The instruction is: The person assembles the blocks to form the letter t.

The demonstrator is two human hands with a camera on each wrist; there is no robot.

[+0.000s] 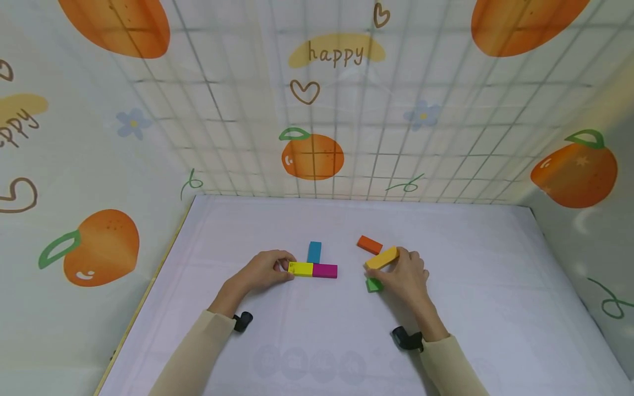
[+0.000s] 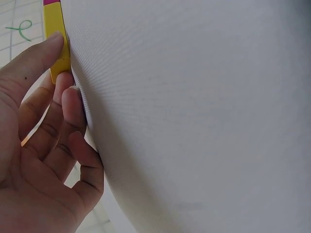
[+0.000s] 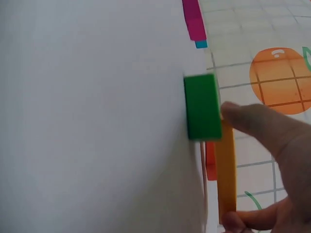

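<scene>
On the white tabletop, my left hand (image 1: pixel 266 269) pinches the left end of a bright yellow block (image 1: pixel 301 269). That block lies end to end with a magenta block (image 1: pixel 325 271). Behind the two stands or lies a blue block (image 1: pixel 314 252), close to where they meet. My right hand (image 1: pixel 407 276) holds an amber-yellow block (image 1: pixel 381 258) by its two ends, between thumb and a finger. In the right wrist view, a green block (image 3: pixel 203 108) is nearer than the amber one (image 3: pixel 226 170). An orange-red block (image 1: pixel 369 245) lies just behind the amber block.
A printed cloth with oranges (image 1: pixel 313 157) and grid lines forms the back wall and sides. The white tabletop (image 1: pixel 307 330) has a yellowish left edge (image 1: pixel 148 287). Small black cameras (image 1: pixel 407 338) sit on both wrists.
</scene>
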